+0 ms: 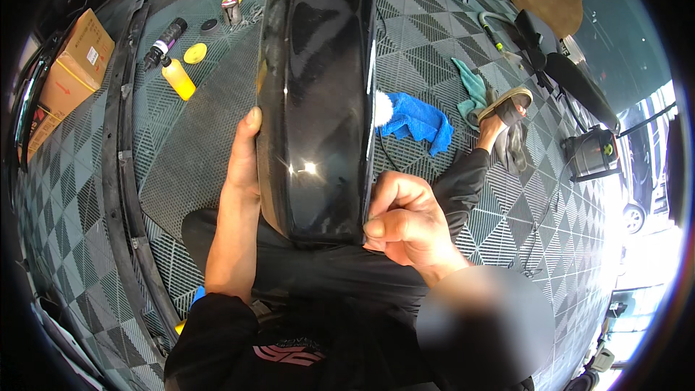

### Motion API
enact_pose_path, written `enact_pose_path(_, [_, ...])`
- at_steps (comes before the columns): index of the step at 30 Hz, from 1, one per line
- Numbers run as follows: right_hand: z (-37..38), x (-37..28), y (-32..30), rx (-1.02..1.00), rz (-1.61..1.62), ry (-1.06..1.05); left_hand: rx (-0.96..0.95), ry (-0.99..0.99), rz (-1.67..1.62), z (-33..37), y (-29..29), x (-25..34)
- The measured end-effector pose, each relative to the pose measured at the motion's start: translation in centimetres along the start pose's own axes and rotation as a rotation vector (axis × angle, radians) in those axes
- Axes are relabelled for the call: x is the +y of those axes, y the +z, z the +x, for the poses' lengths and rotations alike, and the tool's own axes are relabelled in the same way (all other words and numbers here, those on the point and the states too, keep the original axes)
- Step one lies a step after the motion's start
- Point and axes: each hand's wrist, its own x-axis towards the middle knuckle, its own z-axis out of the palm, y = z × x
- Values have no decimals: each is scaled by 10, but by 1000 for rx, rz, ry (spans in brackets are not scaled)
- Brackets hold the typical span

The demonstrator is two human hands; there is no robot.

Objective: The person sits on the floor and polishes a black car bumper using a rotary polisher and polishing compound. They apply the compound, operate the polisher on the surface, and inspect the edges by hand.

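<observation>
A long, glossy black car panel (322, 87) stands up in front of me, its lower end over my lap and its top running out of view. My left hand (245, 156) grips its left edge, the thumb showing and the other fingers hidden behind it. At the lower right corner, my right hand (409, 221) pinches the panel's edge between thumb and bent fingers. Whether anything small is in that pinch, I cannot tell. Light glints off the panel's lower face. A white fluffy pad (383, 109) and a blue cloth (420, 123) show just beyond its right edge.
On the tiled floor to the left lie a yellow bottle (178, 80), a dark bottle (165, 43), a yellow disc (195, 53) and a can (232, 11). Long black strips (116, 130) run beside a cardboard box (78, 65). A teal cloth (470, 87) lies near my sandalled foot (507, 105).
</observation>
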Motion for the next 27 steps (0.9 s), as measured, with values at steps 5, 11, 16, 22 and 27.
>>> enact_pose_path(5, [10,-16,3,38,-93,2,28,4,47,2,2,1])
enact_pose_path(11, [9,-7,7,-24,-18,0,-21,7,-63,3,5,3])
enact_pose_path(16, [-5,-1,4,-8,-104,28,-4,-25,-54,0,-1,-4])
enact_pose_path(22, [-17,8,-2,2,-168,55,89,-10,5,-2,-3,-9])
enact_pose_path(27, [-17,3,1,-26,-189,73,47,-14,17,-3,-12,-10])
